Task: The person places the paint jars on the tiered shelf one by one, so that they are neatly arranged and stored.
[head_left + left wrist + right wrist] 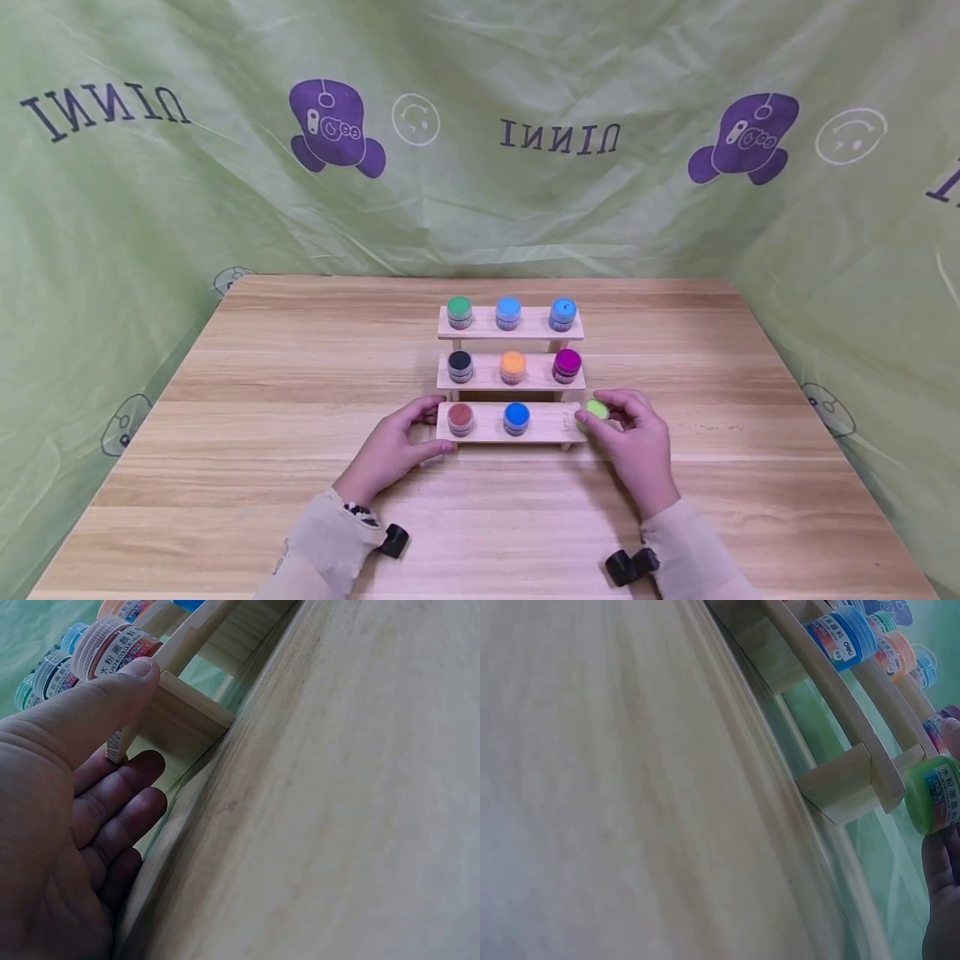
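Note:
My right hand (640,442) pinches a light green paint jar (597,409) between thumb and fingers, just off the right end of the lowest wooden shelf (487,435). In the right wrist view that green jar (934,796) is beside the shelf's end, with its label showing. My left hand (392,450) holds the left end of the same shelf, thumb at the front edge and fingers at the back. A reddish-brown paint jar (461,419) stands near that thumb, and a blue paint jar (517,418) is at the shelf's middle.
Behind are two higher shelves. The middle shelf (483,382) bears black (460,366), orange (513,367) and purple (567,365) jars. On the top shelf (483,332) stand a green jar (460,312) and two blue ones. A green curtain (480,217) hangs behind the wooden table (300,350).

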`<state>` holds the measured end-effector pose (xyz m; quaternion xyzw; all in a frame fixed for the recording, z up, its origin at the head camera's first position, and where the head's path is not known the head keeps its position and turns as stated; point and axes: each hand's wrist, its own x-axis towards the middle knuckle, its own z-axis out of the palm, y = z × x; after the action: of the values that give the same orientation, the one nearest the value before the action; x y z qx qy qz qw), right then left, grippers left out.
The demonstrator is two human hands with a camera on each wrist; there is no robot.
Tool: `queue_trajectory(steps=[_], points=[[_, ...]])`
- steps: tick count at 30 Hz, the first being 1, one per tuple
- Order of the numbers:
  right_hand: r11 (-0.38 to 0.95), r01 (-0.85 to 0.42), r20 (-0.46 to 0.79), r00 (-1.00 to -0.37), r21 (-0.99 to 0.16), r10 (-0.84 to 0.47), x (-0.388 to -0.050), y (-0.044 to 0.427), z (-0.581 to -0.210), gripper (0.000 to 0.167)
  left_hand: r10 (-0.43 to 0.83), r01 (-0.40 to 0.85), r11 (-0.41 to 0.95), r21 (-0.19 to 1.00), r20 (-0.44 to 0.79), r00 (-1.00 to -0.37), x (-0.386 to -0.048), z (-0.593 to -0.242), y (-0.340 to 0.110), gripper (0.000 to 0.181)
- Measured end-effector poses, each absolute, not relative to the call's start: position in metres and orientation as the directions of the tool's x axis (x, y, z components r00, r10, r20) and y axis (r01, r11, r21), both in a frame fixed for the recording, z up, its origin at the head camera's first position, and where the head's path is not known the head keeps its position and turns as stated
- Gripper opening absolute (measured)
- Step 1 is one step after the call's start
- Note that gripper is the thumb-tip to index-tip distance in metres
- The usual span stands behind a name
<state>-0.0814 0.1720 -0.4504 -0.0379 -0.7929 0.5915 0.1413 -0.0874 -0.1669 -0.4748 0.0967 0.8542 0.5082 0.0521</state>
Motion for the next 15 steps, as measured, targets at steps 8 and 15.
queue_trajectory(steps=[8,15], points=[[0.290,-0.092,0.154,-0.967,-0.953,0.201,-0.082,0.165,-0.451,0.036,0.214,0.108,0.468,0.877,0.006,-0.977,-0.087,-0.474,-0.167,0.069],[0.347,-0.071,0.149,-0.968,-0.935,0.201,-0.083,0.161,-0.450,0.035,0.219,0.115,0.463,0.879,0.012,-0.976,-0.087,-0.474,-0.167,0.069]])
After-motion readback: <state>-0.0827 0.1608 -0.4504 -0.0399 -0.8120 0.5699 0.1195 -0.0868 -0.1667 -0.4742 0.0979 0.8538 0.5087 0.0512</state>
